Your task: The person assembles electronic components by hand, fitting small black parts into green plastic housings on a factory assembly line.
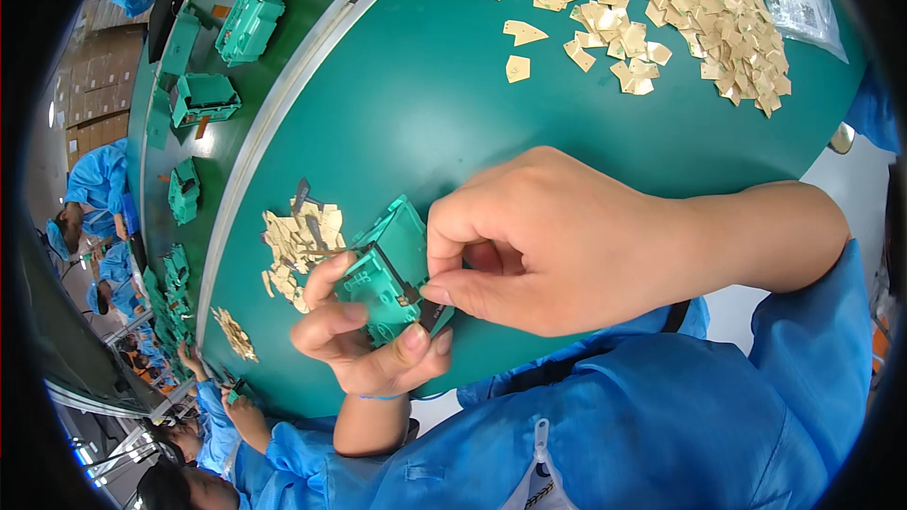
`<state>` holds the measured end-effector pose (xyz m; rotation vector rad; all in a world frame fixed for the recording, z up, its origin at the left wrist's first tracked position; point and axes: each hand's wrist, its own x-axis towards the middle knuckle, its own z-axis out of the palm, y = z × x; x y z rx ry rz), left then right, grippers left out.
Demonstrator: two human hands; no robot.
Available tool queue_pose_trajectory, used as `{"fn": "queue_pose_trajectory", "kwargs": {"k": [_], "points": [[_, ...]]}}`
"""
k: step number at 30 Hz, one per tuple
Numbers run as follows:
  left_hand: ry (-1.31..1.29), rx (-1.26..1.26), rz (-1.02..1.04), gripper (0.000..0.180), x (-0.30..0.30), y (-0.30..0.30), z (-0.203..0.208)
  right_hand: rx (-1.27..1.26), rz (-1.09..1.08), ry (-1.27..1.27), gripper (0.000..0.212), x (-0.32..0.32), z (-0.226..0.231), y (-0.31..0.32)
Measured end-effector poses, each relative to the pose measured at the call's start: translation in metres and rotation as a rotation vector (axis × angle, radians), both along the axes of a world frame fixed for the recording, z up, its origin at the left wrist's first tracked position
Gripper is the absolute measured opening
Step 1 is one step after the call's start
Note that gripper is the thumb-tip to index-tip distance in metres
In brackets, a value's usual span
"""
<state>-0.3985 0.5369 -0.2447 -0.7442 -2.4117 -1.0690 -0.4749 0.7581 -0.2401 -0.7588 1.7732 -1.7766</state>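
My left hand point(364, 349) grips a small green plastic housing point(383, 297) from below, its fingers wrapped around the sides. The housing has a raised green lid or wall point(402, 236) at its far side and a dark strip along its inner edge. At its right side my right hand point(557, 246) is closed in a pinch. The right thumb tip touches the housing's edge beside a flat black piece point(436, 316). Whatever lies between the right thumb and index finger is hidden. Beyond my left fingers lies a pile of thin tan pieces point(293, 241) with dark strips on it.
Many loose tan pieces point(661, 19) cover the far right of the green table point(453, 104), beside a clear plastic bag point(798, 0). A metal rail point(274, 104) divides off a belt with several green housings point(250, 24). A co-worker's hands point(244, 416) work at the lower left.
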Motion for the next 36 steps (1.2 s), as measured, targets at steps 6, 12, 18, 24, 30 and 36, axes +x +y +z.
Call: {"fn": "queue_pose_trajectory", "kwargs": {"k": [6,12,18,24,30,36], "points": [[0.015,0.037,-0.008,0.029,-0.001,0.002,-0.001,-0.021,-0.038,0.06,0.014,0.006,-0.002,-0.003],[0.031,0.06,-0.02,0.027,-0.001,-0.001,-0.002,-0.083,-0.147,0.218,0.011,0.012,-0.005,-0.007],[0.04,0.072,-0.033,0.027,-0.002,-0.003,-0.003,-0.077,-0.178,0.276,0.011,0.013,-0.003,-0.008],[0.046,0.08,-0.037,0.027,-0.003,-0.002,-0.003,-0.071,-0.186,0.289,0.012,0.013,-0.001,-0.006],[0.042,0.089,-0.026,0.027,-0.002,-0.002,-0.003,-0.079,-0.217,0.329,0.013,0.016,-0.003,-0.009],[0.058,0.083,-0.02,0.028,-0.002,-0.002,-0.002,-0.065,-0.25,0.387,0.015,0.017,-0.004,-0.011]]}}
